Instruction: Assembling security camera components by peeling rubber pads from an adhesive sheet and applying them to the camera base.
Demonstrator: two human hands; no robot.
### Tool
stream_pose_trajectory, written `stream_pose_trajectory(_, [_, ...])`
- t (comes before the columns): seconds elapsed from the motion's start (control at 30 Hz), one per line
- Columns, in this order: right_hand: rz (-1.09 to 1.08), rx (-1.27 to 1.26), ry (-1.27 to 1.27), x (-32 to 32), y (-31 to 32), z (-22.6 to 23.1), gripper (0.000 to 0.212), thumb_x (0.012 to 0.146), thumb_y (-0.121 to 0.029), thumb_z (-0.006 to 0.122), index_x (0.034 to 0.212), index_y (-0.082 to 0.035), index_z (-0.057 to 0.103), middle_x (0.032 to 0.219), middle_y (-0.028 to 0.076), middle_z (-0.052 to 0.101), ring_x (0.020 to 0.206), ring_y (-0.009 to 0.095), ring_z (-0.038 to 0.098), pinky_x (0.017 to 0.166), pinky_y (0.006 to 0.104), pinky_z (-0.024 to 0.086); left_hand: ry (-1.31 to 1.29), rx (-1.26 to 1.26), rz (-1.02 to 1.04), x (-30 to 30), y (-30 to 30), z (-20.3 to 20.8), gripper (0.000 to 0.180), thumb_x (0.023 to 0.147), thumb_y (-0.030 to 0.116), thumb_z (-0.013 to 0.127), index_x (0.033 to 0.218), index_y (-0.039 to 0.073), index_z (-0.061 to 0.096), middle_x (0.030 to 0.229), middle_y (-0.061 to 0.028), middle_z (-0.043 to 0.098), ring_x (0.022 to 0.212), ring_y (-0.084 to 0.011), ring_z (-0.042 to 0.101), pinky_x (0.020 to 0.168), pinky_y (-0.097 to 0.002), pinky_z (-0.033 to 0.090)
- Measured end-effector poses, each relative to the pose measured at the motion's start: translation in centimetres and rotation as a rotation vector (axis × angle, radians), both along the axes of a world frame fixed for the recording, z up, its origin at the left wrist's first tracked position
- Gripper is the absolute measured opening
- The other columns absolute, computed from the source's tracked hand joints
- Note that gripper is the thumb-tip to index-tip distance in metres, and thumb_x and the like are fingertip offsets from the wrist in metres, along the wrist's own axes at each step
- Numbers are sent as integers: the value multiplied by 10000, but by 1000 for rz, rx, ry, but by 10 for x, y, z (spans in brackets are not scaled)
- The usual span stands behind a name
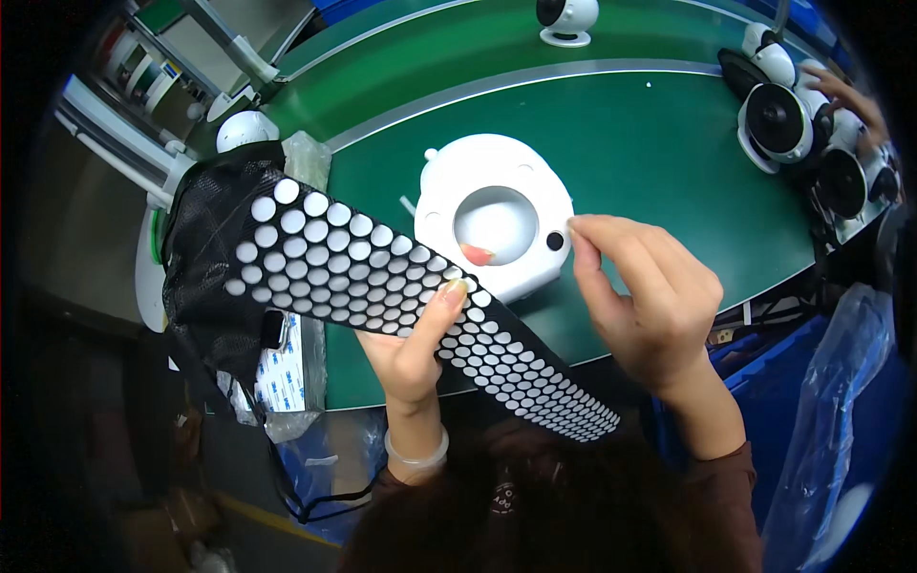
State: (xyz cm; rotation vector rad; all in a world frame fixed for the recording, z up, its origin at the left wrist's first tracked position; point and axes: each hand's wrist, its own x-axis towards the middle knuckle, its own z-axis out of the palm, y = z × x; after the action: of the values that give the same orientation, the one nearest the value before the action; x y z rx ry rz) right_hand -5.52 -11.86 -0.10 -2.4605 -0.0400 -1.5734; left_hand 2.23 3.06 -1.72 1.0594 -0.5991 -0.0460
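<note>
At left, the left hand point(411, 351) grips a black strip of white discs point(330, 263) near-left of a white housing point(506, 170) on the green bench point(659, 153); at right, the right hand point(661, 304) pinches narrowly at the housing's right edge, contents indiscernible.

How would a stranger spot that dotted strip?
Find the green table, then the left hand at its near edge. That hand holds the strip, long and black. Its rows of white discs set it apart from the white, ring-like part behind it.
</note>
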Motion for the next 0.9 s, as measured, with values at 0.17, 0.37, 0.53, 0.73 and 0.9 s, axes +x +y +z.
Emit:
stream_pose_trajectory(0.17, [26,116,119,-5,14,7,170,597,32,644,749,-21,591,735,76,596,611,191,584,533,245,465,73,14,24,-2,1,-2,204,658,-71,540,857,-55,498,738,-82,556,646,-111,521,613,-192,404])
stream_pose_trajectory(0.37, [-14,-3,94,-5,7,5,170,593,34,643,744,-23,588,721,71,591,586,185,571,530,237,457,-44,17,-57,-1,0,4,211,672,-84,522,882,-75,504,782,-108,571,683,-122,530,639,-203,411])
stream_pose_trajectory(0.53, [139,241,-95,-12,-12,14,161,585,54,619,716,-28,572,638,57,568,515,149,511,456,220,400,-76,137,231,-9,1,12,328,669,-41,559,979,-88,463,973,-165,524,840,-149,506,728,-245,402])
stream_pose_trajectory(0.73, [321,125,39,-20,10,21,226,542,35,654,753,-17,590,689,53,551,546,149,498,453,216,393,-290,448,-455,-12,33,36,66,580,47,600,634,14,580,1071,-230,506,760,-196,402,659,-261,341])
stream_pose_trajectory(0.9, [310,67,78,-16,22,16,249,558,56,634,774,-56,582,709,47,548,544,163,485,467,229,375,-53,348,-447,-23,27,26,90,586,59,591,656,4,576,1054,-210,524,758,-200,401,653,-268,335])
